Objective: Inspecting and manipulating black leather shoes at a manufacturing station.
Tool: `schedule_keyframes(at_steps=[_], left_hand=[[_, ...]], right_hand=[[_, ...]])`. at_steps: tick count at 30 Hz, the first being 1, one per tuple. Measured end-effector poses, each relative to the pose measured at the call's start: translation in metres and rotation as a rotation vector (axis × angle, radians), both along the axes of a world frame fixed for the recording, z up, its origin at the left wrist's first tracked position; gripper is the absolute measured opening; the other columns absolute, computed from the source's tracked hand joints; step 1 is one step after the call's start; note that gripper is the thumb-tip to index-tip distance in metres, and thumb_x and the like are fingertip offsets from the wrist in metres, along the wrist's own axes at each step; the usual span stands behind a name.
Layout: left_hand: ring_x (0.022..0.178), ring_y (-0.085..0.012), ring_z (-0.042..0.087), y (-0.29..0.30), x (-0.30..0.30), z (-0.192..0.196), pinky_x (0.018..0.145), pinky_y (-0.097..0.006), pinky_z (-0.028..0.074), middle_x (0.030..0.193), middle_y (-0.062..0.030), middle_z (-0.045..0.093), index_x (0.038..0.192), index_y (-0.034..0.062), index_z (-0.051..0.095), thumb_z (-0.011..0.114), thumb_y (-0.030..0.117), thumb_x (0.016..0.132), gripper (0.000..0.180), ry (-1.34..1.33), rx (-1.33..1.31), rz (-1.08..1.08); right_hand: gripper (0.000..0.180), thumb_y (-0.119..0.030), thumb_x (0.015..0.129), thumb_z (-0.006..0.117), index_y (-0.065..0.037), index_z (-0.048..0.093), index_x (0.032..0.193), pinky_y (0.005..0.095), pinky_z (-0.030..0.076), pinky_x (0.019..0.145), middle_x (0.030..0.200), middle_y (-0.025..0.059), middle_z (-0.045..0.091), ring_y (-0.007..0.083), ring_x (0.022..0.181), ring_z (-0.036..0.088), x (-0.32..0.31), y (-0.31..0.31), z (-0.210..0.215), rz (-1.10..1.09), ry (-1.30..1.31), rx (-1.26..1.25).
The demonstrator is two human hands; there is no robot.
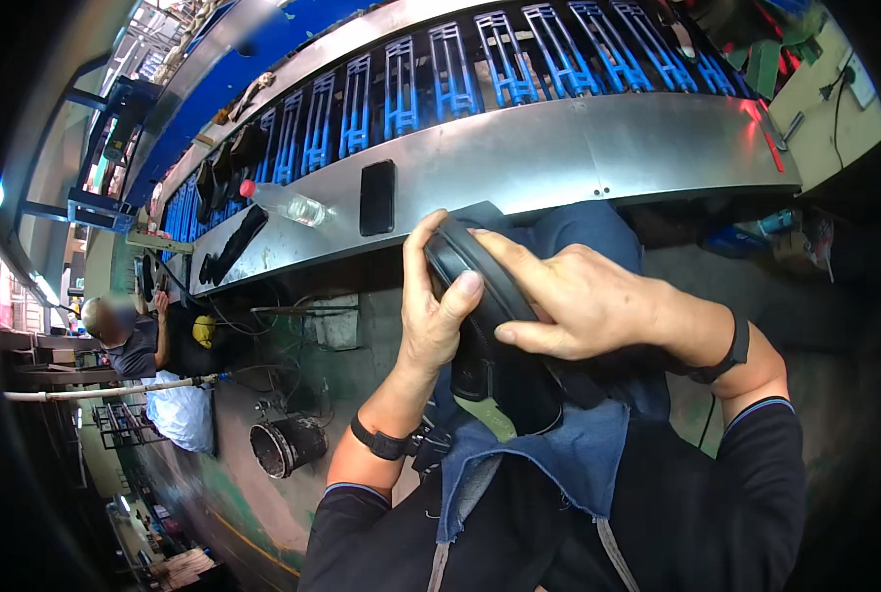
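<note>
Left hand [431, 316] wrapped round the toe end of a black rubber-soled shoe [490, 345], thumb pressed flat on the sole rim, fingers curled behind out of view. Right hand [579, 301] laid over the sole from the right, fingers extended and pushing along the sole edge, thumb underneath. Shoe held sole-up over a blue denim apron [549, 454] on the lap, just short of the near edge of the grey sheet-metal conveyor bench [598, 148], not touching it. Looks like pressing the sole bond by hand: best done with firm, even thumb pressure worked round the rim, left grip kept steady so the upper doesn't twist, no gaps skipped at the toe curve. On the bench's near shelf: flat black rectangular phone-like slab [377, 196] near the middle, clear plastic bottle with red cap [285, 204] lying just left of it, more dark shoe parts [228, 247] towards the left end. Blue slatted conveyor carriers [480, 69] behind. Another person [130, 340] seated far left, well apart.
</note>
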State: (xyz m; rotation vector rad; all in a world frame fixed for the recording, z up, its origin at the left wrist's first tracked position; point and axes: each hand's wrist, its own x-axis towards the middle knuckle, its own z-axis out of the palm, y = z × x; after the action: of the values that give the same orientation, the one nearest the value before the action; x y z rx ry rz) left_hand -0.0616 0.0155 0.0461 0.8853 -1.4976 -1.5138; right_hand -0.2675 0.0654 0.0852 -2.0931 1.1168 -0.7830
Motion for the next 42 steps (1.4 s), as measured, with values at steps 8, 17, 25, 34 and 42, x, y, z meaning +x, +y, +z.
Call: schedule_keyframes(at_steps=[8,17,25,34,42], left_hand=[[0.119,-0.0225,0.052,-0.008,-0.007,-0.024,0.105,-0.036,0.042,0.128,-0.0162,0.052,0.148,0.0003,0.030,0.072,0.035,0.087,0.081,0.049,0.139,-0.002],[0.128,-0.0273,0.054,-0.022,-0.008,-0.092,0.108,-0.045,0.045,0.141,-0.0162,0.051,0.151,0.0082,0.031,0.053,0.036,0.101,0.061,0.447,0.465,-0.341],[0.105,-0.0256,0.065,-0.059,-0.032,-0.051,0.093,-0.041,0.053,0.117,-0.0128,0.066,0.121,0.0056,0.061,0.048,0.046,0.101,0.047,-0.018,0.678,-0.219],[0.106,-0.0171,0.060,-0.023,-0.044,-0.093,0.093,-0.031,0.047,0.115,-0.0121,0.065,0.120,-0.0020,0.063,0.042,0.035,0.107,0.044,0.316,0.374,0.021],[0.099,-0.0154,0.062,-0.077,-0.051,-0.095,0.087,-0.030,0.048,0.107,-0.0063,0.067,0.106,0.0022,0.066,0.062,0.018,0.097,0.018,0.209,0.616,-0.279]], right_hand=[[0.075,-0.020,0.079,0.069,0.012,0.037,0.139,0.0418,0.052,0.057,0.071,0.0160,0.062,0.0343,0.061,0.065,0.021,0.017,-0.025,-0.200,0.125,-0.072],[0.073,-0.002,0.070,0.064,0.016,0.040,0.137,0.0498,0.044,0.101,0.135,0.0345,0.046,0.0477,0.123,0.050,0.019,0.124,-0.073,-0.332,0.243,-0.167],[0.078,-0.004,0.068,0.067,-0.009,0.048,0.143,0.0576,0.032,0.111,0.148,0.0252,0.039,0.0430,0.138,0.039,0.015,0.035,-0.036,-0.030,0.007,-0.655],[0.034,-0.025,0.105,0.049,-0.001,0.067,0.121,0.0306,0.048,0.096,0.116,0.0108,0.069,0.0188,0.107,0.063,-0.025,-0.052,-0.153,-0.590,-0.667,0.665],[0.030,-0.028,0.099,0.062,0.001,0.065,0.106,0.0285,0.049,0.079,0.094,0.0022,0.066,0.0107,0.086,0.057,-0.044,-0.075,-0.117,-0.409,-0.542,0.636]])
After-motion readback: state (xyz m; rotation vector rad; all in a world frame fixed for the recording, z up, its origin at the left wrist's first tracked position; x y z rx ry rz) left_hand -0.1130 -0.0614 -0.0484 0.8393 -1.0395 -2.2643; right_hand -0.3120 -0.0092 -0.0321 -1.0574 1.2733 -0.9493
